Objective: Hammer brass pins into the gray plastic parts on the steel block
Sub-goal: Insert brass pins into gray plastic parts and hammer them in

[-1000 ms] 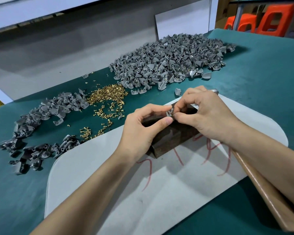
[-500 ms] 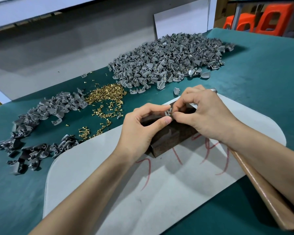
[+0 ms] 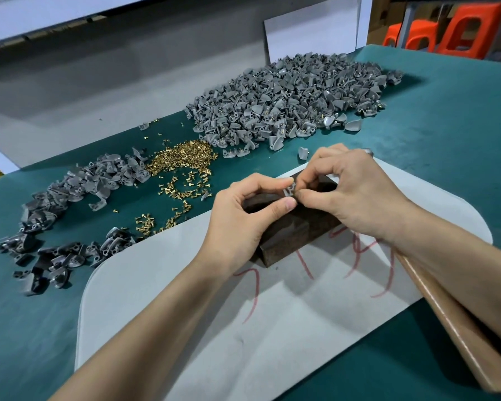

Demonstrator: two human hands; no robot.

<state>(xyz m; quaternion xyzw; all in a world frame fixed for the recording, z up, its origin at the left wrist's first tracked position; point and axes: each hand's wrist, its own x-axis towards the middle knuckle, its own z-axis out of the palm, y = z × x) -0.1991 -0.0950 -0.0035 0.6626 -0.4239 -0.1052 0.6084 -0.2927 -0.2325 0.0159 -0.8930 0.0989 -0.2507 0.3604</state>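
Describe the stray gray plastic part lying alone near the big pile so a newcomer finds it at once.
Find the large heap of gray plastic parts at the far side of the green table. Between its near edge and the right hand lies one curved gray plastic part. Unlike its neighbours, it touches no other part.

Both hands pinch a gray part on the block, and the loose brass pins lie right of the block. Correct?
No: the head view shows the brass pins left of the block. The left hand and right hand do pinch the gray part on it.
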